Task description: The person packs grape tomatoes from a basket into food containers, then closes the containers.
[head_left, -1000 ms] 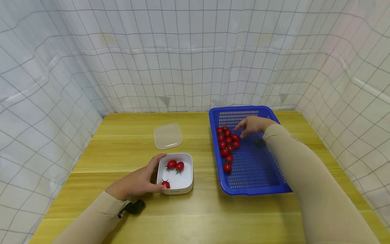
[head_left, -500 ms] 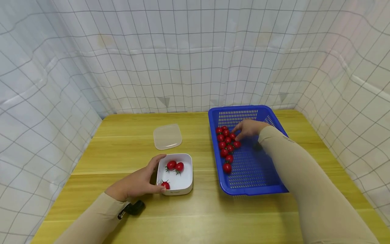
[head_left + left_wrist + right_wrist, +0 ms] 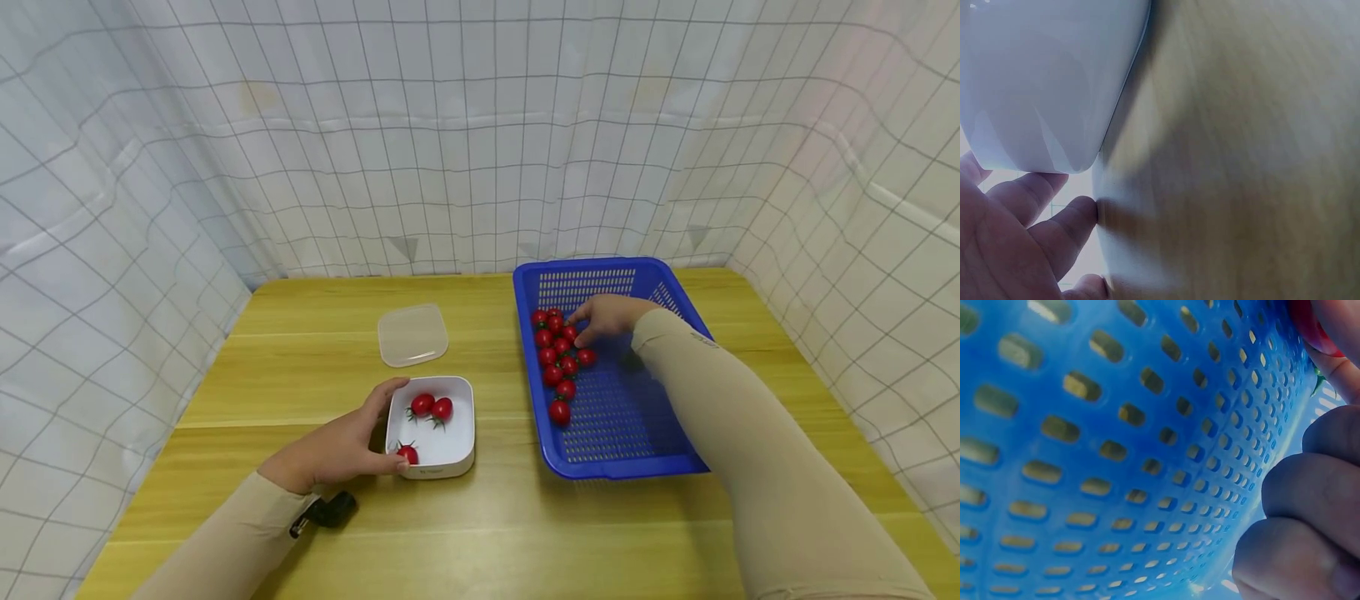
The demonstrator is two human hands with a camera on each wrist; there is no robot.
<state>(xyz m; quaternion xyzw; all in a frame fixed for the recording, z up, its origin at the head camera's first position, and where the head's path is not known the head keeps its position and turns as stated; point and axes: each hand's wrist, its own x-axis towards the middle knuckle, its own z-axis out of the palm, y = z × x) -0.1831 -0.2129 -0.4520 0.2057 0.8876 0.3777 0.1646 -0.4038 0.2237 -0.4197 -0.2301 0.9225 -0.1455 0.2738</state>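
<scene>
My left hand (image 3: 339,450) grips the left side of a white square container (image 3: 452,443), thumb on its far rim. Three cherry tomatoes (image 3: 431,407) lie inside it. In the left wrist view the container's (image 3: 1041,81) white corner sits just above my fingers (image 3: 1054,225) on the wood. My right hand (image 3: 606,317) reaches into a blue perforated basket (image 3: 622,417) and pinches a cherry tomato (image 3: 1307,325) at the top of a cluster of several tomatoes (image 3: 558,358). The right wrist view shows curled fingers (image 3: 1310,519) against the basket floor (image 3: 1116,456).
A clear plastic lid (image 3: 412,334) lies flat on the wooden table (image 3: 300,358) behind the container. Checked white cloth walls close in the back and both sides. A small black camera unit (image 3: 330,510) sits at my left wrist.
My right hand has dropped lower and slightly left onto the tomato cluster, its fingers closing on one tomato. The left hand and container have not moved.
</scene>
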